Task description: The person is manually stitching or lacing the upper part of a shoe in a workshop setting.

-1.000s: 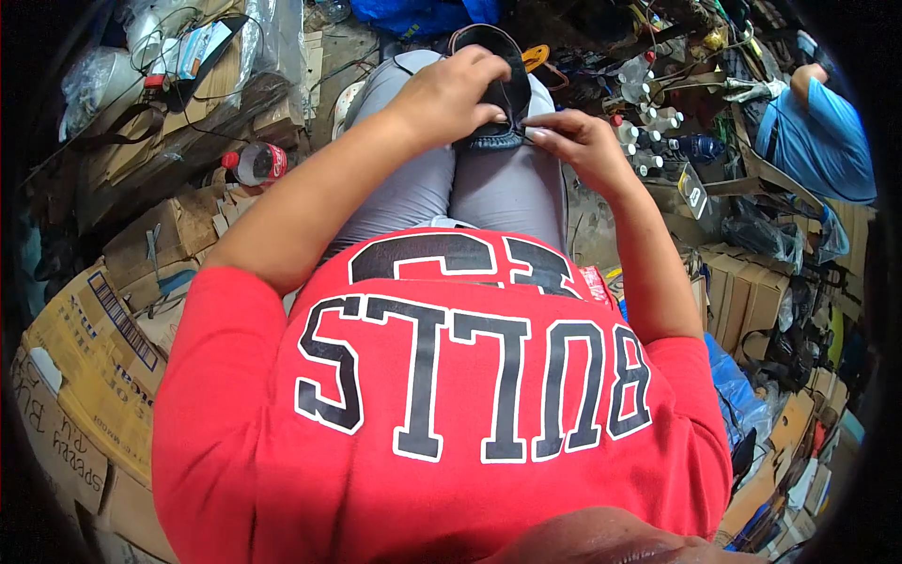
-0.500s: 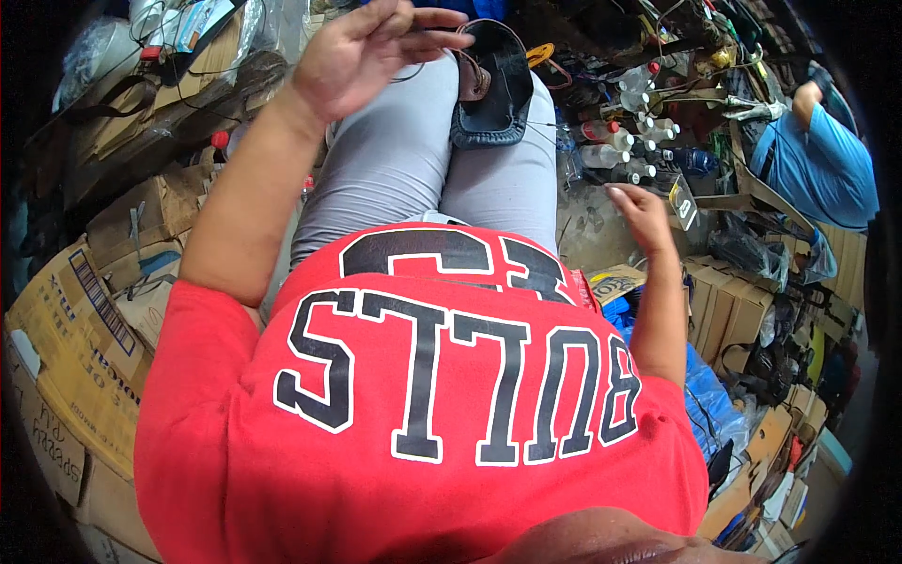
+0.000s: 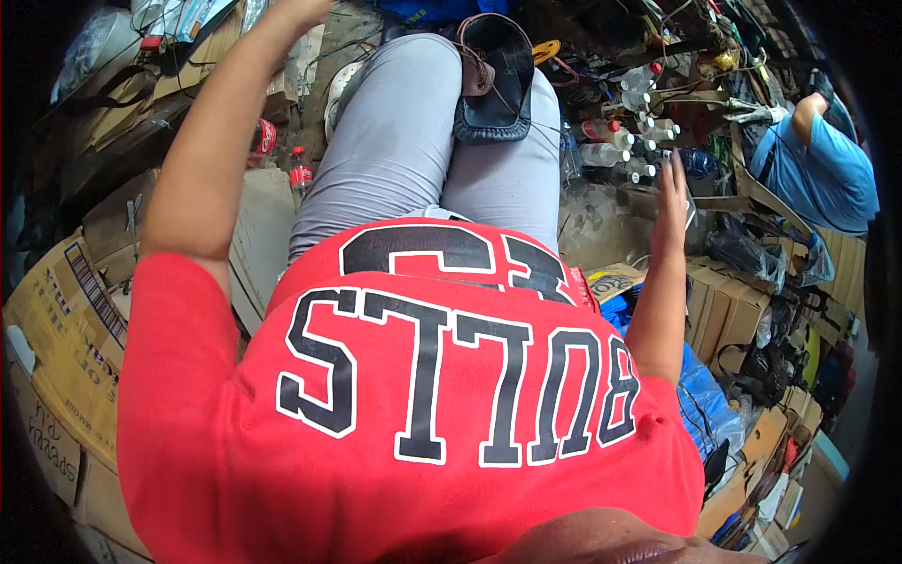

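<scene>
A black leather piece (image 3: 496,80), which looks like a shoe upper with a puckered rounded edge, rests across my thighs near the knees. A small brown leather tab (image 3: 478,77) and loose thread lie on it. My left hand (image 3: 310,7) is at the top edge, far left of the leather; only its wrist end shows, and its fingers are out of the picture. To the right of my lap, my right hand (image 3: 670,202) is raised with its fingers stretched out, seen edge-on, near several bottles. Nothing shows in it, and neither hand touches the leather.
Several bottles (image 3: 606,155) stand on the floor right of my knees. Red-capped bottles (image 3: 300,174) are by my left thigh. Cardboard boxes (image 3: 728,305) and plastic bags crowd both sides. A person in a blue shirt (image 3: 816,174) sits at far right.
My left hand has swung up and left, away from the leather, mostly leaving the picture. My right hand has risen slightly and its fingers now point up. The leather has barely shifted.
</scene>
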### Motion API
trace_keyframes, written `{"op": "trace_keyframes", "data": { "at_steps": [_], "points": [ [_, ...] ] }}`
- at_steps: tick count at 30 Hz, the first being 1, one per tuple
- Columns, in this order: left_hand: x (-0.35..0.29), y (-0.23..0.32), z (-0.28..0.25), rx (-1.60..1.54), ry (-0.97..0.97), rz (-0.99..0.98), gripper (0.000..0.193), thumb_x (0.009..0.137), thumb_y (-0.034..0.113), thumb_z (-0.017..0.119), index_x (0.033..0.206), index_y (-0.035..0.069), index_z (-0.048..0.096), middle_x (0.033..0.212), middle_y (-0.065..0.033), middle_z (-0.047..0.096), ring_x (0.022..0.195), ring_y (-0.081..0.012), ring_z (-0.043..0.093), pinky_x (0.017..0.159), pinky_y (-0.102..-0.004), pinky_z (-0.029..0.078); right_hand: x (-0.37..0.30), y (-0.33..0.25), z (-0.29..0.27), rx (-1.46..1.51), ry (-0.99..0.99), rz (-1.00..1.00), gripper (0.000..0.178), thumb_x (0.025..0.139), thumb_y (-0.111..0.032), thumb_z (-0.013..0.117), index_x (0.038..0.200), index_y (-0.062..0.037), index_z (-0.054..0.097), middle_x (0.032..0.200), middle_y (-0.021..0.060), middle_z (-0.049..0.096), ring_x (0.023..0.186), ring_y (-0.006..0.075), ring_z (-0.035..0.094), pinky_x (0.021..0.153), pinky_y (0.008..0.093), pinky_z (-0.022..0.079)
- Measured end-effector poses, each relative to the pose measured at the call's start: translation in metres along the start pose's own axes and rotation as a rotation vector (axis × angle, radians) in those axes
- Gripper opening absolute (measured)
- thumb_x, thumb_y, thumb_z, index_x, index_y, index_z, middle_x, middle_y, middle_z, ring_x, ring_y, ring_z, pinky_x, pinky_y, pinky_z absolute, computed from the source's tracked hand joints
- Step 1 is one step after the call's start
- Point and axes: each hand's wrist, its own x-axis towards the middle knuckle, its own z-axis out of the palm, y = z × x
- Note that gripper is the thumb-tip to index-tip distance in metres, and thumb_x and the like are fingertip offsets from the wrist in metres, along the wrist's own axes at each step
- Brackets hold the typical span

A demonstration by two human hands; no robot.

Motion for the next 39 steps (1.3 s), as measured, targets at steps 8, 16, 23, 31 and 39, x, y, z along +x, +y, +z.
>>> {"op": "trace_keyframes", "data": {
  "at_steps": [8, 16, 23, 31, 39],
  "points": [
    [0.046, 0.063, 0.131, 0.562, -0.477, -0.375, 0.066, 0.062, 0.062, 0.070, 0.081, -0.001, 0.069, 0.085, -0.0174, 0.067, 0.081, -0.0300, 0.064, 0.073, -0.0385, 0.049, 0.018, -0.130, 0.165, -0.898, -0.620, -0.415, 0.045, 0.072, -0.036, 0.074, 0.103, -0.0058, 0.059, 0.080, 0.0146, 0.065, 0.075, 0.0276, 0.063, 0.067, 0.0342, 0.048],
    [0.045, 0.052, 0.127, 0.637, -0.531, -0.286, 0.038, 0.064, 0.035, 0.079, 0.089, 0.007, 0.071, 0.079, -0.0118, 0.067, 0.073, -0.0242, 0.063, 0.069, -0.0366, 0.049, -0.023, -0.121, 0.164, -0.872, -0.494, -0.290, 0.034, 0.081, -0.036, 0.063, 0.084, -0.0029, 0.066, 0.073, 0.0186, 0.064, 0.074, 0.0362, 0.062, 0.067, 0.0416, 0.048],
    [0.016, 0.081, 0.154, 0.631, -0.101, 0.001, 0.028, 0.071, 0.026, 0.074, 0.090, 0.007, 0.064, 0.092, -0.0102, 0.060, 0.093, -0.0276, 0.059, 0.077, -0.0366, 0.048, -0.015, -0.129, 0.169, -1.095, -0.458, -0.195, 0.037, 0.077, -0.041, 0.064, 0.084, -0.0057, 0.069, 0.079, 0.0169, 0.066, 0.081, 0.0340, 0.064, 0.074, 0.0424, 0.049],
    [-0.008, 0.119, 0.165, -0.043, -0.414, 0.307, 0.015, 0.077, 0.014, 0.066, 0.090, 0.007, 0.064, 0.098, -0.0098, 0.058, 0.095, -0.0254, 0.056, 0.085, -0.0325, 0.044, -0.043, -0.118, 0.159, -0.863, -0.019, -0.812, 0.040, 0.076, -0.042, 0.068, 0.074, -0.0026, 0.064, 0.065, 0.0132, 0.061, 0.064, 0.0308, 0.061, 0.061, 0.0389, 0.047],
    [0.003, 0.113, 0.175, 0.078, -0.685, 0.320, 0.020, 0.070, 0.023, 0.075, 0.078, 0.009, 0.064, 0.091, -0.0079, 0.053, 0.092, -0.0238, 0.053, 0.080, -0.0326, 0.042, -0.040, -0.105, 0.147, -0.591, -0.591, -0.214, 0.027, 0.084, -0.026, 0.057, 0.078, 0.0009, 0.060, 0.066, 0.0194, 0.057, 0.060, 0.0314, 0.058, 0.058, 0.0386, 0.044]
  ]
}}
